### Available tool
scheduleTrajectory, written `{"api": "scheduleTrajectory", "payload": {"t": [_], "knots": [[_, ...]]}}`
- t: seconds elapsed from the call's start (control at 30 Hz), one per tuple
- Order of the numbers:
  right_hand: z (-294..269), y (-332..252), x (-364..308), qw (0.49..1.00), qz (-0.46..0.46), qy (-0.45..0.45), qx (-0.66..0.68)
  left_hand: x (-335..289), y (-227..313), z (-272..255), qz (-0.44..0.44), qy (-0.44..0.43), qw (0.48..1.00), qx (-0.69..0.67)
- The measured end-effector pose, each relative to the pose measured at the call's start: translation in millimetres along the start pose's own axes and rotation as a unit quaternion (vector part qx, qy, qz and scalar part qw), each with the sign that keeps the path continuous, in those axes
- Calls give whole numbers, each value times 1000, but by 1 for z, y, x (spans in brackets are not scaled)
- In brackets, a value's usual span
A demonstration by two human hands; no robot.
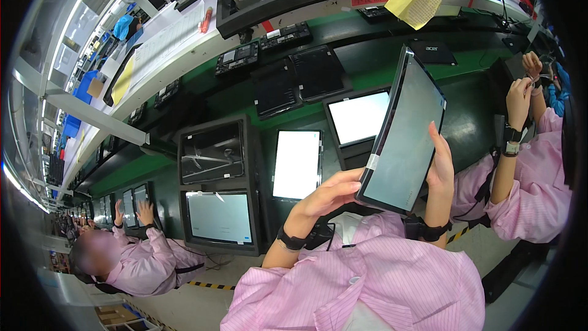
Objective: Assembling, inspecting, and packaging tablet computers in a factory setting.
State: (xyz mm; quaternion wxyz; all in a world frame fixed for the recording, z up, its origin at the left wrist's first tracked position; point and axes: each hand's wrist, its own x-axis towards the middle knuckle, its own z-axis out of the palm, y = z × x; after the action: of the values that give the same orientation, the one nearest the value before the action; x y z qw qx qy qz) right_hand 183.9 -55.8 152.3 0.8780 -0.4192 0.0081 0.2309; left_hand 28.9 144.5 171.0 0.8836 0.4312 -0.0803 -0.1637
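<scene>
A tablet [404,135] with a lit pale screen is held up and tilted in front of my chest. My left hand [334,193] is closed on its lower left corner, near a small white label on the edge. My right hand [440,162] grips the right side, its other fingers hidden behind the tablet. Just left of it, a second tablet [297,164] with a bright white screen lies on the bench. Partly covered by the held tablet, another lit tablet [358,117] rests in a black tray.
On the left, a black foam tray [253,186] holds a dark tablet [212,152] and a lit one [219,217]. Dark panels [318,72] lie farther back on the green bench [462,138]. A shelf [177,55] overhangs it with a yellow paper [413,0]. Co-workers sit at either side.
</scene>
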Motion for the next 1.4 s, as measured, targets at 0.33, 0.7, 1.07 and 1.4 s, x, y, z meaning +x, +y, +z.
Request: {"api": "scheduleTrajectory", "payload": {"t": [0.33,0.7,1.07,1.4], "knots": [[-2,5,2,1000,12,18,0,2,13,26,85,68,994,13],[36,2,-5,983,138,-44,111,4,30,39,170,92,928,319],[33,5,0,979,125,-83,140,-5,22,42,244,133,878,390],[38,-6,-23,999,30,-3,42,-41,15,43,265,89,855,438]]}}
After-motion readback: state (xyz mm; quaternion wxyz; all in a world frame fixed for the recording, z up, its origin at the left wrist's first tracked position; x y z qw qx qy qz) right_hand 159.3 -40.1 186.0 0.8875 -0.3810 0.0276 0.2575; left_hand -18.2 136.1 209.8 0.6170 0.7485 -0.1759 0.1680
